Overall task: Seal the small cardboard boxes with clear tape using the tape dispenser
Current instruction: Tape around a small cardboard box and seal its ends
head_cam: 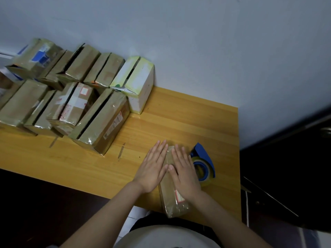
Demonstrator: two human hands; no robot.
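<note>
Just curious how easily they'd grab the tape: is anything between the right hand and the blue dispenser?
Nothing visible is. The right hand lies flat on the small box, and the tape dispenser sits right beside it on the table, close against the hand's outer edge.

**Browns, a blue and a yellow**

The desk [179, 122] is warm yellow wood with thin darker lines. The front box [174, 203] is dull brown and shiny, with a small white label [179, 195] edged in red. The dispenser [203, 153] is bright blue and its tape [206, 181] looks pale yellow. The stacked boxes [100, 122] are brown too. The white box [143, 90] has yellow-green edges. The wall [197, 42] is pale grey-blue.
</note>
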